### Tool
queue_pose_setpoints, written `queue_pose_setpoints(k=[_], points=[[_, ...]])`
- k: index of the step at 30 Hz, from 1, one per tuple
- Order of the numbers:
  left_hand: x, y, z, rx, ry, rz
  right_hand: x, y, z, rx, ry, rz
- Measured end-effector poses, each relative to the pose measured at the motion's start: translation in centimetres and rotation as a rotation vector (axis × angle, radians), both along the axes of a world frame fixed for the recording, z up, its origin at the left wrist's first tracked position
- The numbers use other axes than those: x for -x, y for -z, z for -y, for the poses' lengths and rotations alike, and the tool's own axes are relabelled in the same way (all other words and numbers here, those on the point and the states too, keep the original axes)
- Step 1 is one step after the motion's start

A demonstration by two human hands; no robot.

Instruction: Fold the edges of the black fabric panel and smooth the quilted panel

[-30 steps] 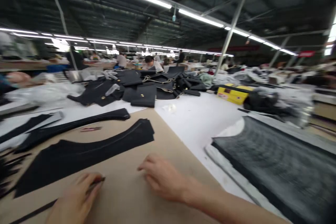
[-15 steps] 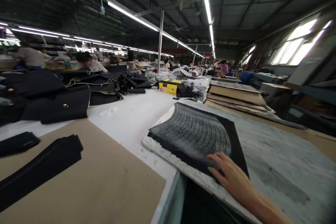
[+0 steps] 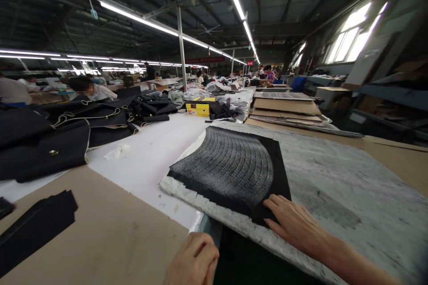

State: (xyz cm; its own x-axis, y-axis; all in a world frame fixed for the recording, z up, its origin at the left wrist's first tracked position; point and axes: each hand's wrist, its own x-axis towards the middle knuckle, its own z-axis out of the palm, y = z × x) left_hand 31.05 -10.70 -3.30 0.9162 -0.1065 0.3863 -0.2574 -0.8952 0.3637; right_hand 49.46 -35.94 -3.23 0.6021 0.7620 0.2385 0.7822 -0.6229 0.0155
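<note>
Black pieces in a fanned stack (image 3: 230,164), their edges showing as curved greyish rows, lie on a stained pale board (image 3: 321,178). At the stack's near right corner, my right hand (image 3: 286,216) rests with its fingers reaching over the black surface and the thumb apart from them. My left hand (image 3: 194,260) is at the bottom of the view, by the near table edge, its fingers curled in. Whether anything is inside those fingers is hidden. To its left, a black strip (image 3: 40,227) lies on a brown cardboard sheet (image 3: 110,231).
Black pieces with pale edging (image 3: 60,142) are heaped at the left. A yellow box (image 3: 198,109) stands further back, and flat cardboard (image 3: 284,106) is stacked at the right. A dark gap (image 3: 247,254) opens below the board's near edge. People sit in the background.
My left hand has come into view at the bottom. My right hand lies closer to the stack's near right corner. The view has turned to the right, shifting the scene leftward.
</note>
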Motion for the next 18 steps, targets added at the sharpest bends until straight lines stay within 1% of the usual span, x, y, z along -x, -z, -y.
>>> queue_pose_setpoints(k=[2, 5, 7, 9, 11, 14, 16, 18], points=[[-2.0, -0.8, 1.6, -0.042, 0.099, -0.052, -0.6, 0.1, 0.0, 0.055, -0.041, 0.048], [-4.7, -1.5, 4.0, -0.060, 0.166, -0.115, -1.4, 0.4, 0.0, 0.090, -0.080, 0.068], [-6.2, -1.5, 5.3, -0.067, 0.184, -0.143, -1.9, 0.6, 0.0, 0.099, -0.099, 0.067], [-7.4, -1.1, 6.2, -0.084, 0.182, -0.161, -2.3, 0.8, 0.1, 0.107, -0.120, 0.066], [-8.2, -0.6, 6.5, -0.109, 0.157, -0.171, -2.6, 1.0, 0.2, 0.106, -0.141, 0.061], [-8.9, 0.1, 6.4, -0.144, 0.148, -0.189, -3.1, 1.1, 0.4, 0.092, -0.165, 0.041], [-9.0, 0.3, 6.2, -0.146, 0.151, -0.196, -3.3, 0.8, 0.5, 0.079, -0.180, 0.016], [-9.0, 0.5, 6.0, -0.133, 0.148, -0.197, -3.4, 0.2, 0.7, 0.068, -0.196, -0.014]])
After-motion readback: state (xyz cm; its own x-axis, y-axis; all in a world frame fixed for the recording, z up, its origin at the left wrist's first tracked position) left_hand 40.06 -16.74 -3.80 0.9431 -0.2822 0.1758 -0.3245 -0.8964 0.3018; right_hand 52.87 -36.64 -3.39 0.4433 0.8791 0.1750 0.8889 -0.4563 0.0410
